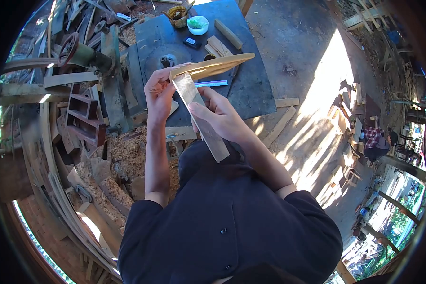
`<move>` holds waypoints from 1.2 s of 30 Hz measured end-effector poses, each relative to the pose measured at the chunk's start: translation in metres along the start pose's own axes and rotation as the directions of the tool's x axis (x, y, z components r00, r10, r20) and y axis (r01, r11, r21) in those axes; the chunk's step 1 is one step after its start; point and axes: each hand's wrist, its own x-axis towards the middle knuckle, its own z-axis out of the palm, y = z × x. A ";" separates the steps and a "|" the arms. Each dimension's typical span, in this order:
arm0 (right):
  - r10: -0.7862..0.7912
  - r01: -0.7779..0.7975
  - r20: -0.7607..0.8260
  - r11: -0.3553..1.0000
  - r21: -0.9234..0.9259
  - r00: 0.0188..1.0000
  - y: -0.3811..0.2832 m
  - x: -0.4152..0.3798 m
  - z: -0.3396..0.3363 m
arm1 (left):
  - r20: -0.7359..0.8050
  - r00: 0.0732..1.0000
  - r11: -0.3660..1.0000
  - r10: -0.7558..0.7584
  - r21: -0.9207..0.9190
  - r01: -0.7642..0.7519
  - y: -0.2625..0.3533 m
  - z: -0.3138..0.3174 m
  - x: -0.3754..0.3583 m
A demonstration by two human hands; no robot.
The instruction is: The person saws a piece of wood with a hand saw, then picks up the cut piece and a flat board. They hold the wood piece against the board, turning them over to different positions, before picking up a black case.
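Note:
My left hand [158, 94] is closed on one end of a slim, pale wooden piece [215, 66], which reaches out to the right over the dark worktable [258, 97]. In my right hand [217, 112], the thumb presses on a long, flat grey strip [209, 130]. Its upper end meets the wooden piece close to my left fingers, and its lower end slants down toward my body. What the strip is made of, I cannot tell. A purple-and-white flat stick [213, 84] lies on the table just beyond my right fingers.
On the table are a white bowl with green contents [197, 26], a small black device [192, 42] and a wooden block [228, 34]. A reddish wooden frame [85, 116] and scrap lumber crowd the left. Sawdust [128, 154] covers the ground. Another person [378, 141] is far right.

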 end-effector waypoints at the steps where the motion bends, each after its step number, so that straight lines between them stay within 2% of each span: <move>1: 0.001 -0.001 0.003 1.000 -0.001 1.000 -0.001 0.001 0.001 | -0.002 1.000 1.000 0.001 0.001 -0.001 0.001 0.000 0.001; 4: -0.038 0.039 -0.006 0.999 0.010 0.999 -0.004 0.005 0.002 | -0.034 0.999 0.998 -0.008 0.063 0.010 0.008 0.002 0.009; 6: -0.029 0.028 0.001 0.996 0.088 1.000 -0.005 0.009 0.000 | 0.122 0.976 0.962 0.179 0.185 -0.200 0.016 0.004 0.020; 10: -0.072 0.072 -0.009 0.996 0.046 0.997 -0.007 0.015 -0.002 | 0.170 0.956 0.943 0.241 0.193 -0.272 0.029 0.010 0.033; 13: -0.141 0.143 -0.070 0.989 0.028 0.988 -0.012 0.017 0.000 | 0.203 0.934 0.898 0.292 0.277 -0.341 0.035 0.011 0.039; 15: -0.154 0.155 -0.037 0.988 0.023 0.987 -0.016 0.020 -0.003 | 0.226 0.922 0.856 0.314 0.354 -0.378 0.039 0.012 0.042; 21: -0.166 0.156 0.083 0.981 0.116 0.983 -0.020 0.024 -0.007 | 0.270 0.896 0.832 0.352 0.349 -0.432 0.045 0.012 0.047; 25: -0.168 0.158 0.088 0.982 0.107 0.982 -0.024 0.026 -0.004 | 0.282 0.886 0.815 0.368 0.360 -0.454 0.054 0.015 0.050; 28: -0.208 0.190 0.092 0.966 0.177 0.974 -0.025 0.029 0.000 | 0.272 0.879 0.792 0.391 0.387 -0.472 0.062 0.019 0.050; 31: -0.239 0.222 0.102 0.962 0.157 0.966 -0.026 0.030 -0.002 | 0.302 0.843 0.730 0.445 0.423 -0.537 0.069 0.018 0.051; 33: -0.256 0.241 0.195 0.966 0.098 0.947 -0.027 0.033 -0.007 | 0.345 0.818 0.650 0.460 0.498 -0.575 0.076 0.019 0.052; 36: -0.315 0.296 0.248 0.949 0.109 0.916 -0.025 0.040 -0.013 | 0.389 0.798 0.570 0.460 0.560 -0.601 0.084 0.023 0.054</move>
